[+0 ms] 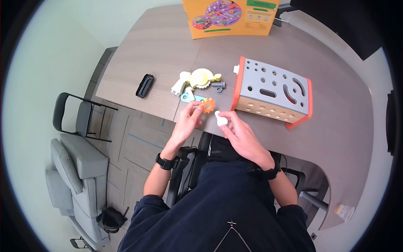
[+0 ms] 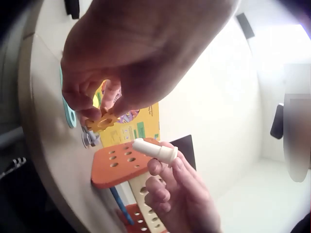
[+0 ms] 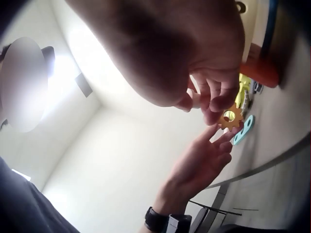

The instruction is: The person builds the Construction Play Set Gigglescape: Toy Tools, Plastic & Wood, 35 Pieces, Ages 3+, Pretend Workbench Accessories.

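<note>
- Nearest the lens, a person in a dark shirt [image 1: 218, 201] wears a thin chain [image 1: 239, 237] at the chest, seated before a table [image 1: 336, 105].
- The person's left hand [image 1: 187, 124] pinches an orange gear [image 1: 208, 105] between thumb and fingers, near the table's front edge.
- The right hand [image 1: 243, 136] grips a white peg [image 1: 221, 121], pictured just beside the gear but apart from it; the left wrist view shows the peg's narrow end pointing away from the fingers, its wider, rimmed end in their hold.
- Beyond the left hand lies a teal strip [image 1: 185, 97] with holes, with a cream piece [image 1: 178, 87] and a yellow toy part [image 1: 200, 78] farther back.
- A gray bolt [image 1: 218, 84] and a gray nut [image 1: 219, 90] sit to the right of the yellow toy part.
- On the right side of the table stands a toy workbench [image 1: 268, 86], its gray top cut with round holes and slots between orange end panels.
- A black case [image 1: 145, 86] rests on the table's left side; a printed yellow box [image 1: 233, 31] stands at the back.
- Off to the left are a folding chair [image 1: 84, 117] and a gray sofa [image 1: 86, 185].
</note>
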### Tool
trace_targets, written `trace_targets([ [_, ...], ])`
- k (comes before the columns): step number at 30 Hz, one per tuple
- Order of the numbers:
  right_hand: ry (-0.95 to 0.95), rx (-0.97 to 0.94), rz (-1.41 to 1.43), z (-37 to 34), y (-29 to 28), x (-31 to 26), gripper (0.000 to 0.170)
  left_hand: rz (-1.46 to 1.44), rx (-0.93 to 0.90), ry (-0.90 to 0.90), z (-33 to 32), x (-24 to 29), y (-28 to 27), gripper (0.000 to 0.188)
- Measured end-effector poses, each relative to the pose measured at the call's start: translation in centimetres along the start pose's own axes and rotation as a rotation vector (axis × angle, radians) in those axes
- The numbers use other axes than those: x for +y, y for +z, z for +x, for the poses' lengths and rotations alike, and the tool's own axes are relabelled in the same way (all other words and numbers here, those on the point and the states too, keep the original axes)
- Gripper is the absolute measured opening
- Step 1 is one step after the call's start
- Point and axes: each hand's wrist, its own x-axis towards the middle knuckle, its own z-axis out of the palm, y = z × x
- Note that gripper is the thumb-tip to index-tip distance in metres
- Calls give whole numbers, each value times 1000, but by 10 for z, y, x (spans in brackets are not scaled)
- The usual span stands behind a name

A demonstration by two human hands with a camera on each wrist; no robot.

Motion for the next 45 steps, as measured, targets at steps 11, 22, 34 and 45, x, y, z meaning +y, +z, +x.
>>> trace_targets([
  [11, -113, 245, -117, -44, -41, 6, 36, -39, -201, 88, -40, 42, 62, 25],
  [22, -194, 342, -58, -70, -63, 37, 32, 173, -336, 161, -32, 57, 105, 25],
  [34, -18, 408, 313, -57, -57, 55, 37, 368, -392, 478, -29, 60, 112, 26],
  [45, -48, 391, -33, -55, -60, 45, 27, 953, -209, 876, -23, 100, 97, 71],
])
